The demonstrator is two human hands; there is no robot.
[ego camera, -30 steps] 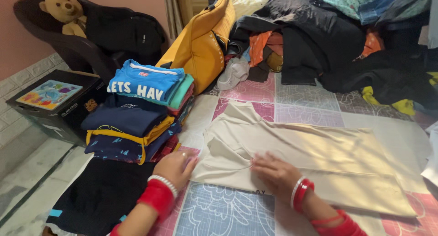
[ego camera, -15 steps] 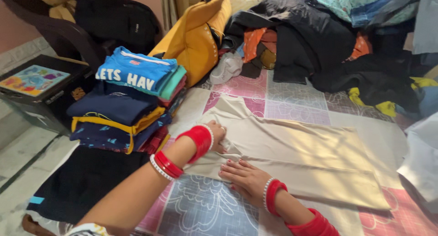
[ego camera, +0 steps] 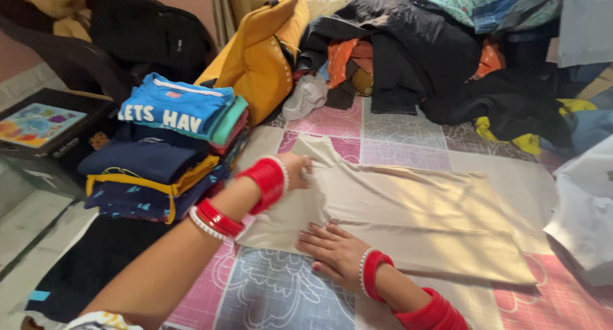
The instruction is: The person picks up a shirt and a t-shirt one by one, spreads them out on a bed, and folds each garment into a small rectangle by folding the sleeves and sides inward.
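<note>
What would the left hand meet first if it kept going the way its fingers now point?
The left hand points up and right across the beige garment. Going on, it would likely cross bare bedsheet, then meet the dark clothes pile; depth is unclear.

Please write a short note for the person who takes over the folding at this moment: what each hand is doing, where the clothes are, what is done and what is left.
Left hand: reaches across and grips the upper left part of the beige garment, near its sleeve.
Right hand: lies flat, pressing the garment's near edge.
The garment lies spread on the patterned bedsheet, only partly folded.
Done: a stack of folded clothes sits at the left edge of the bed.
Left: finish this garment; a pile of unfolded clothes waits at the far side, and a white cloth lies at the right.
</note>
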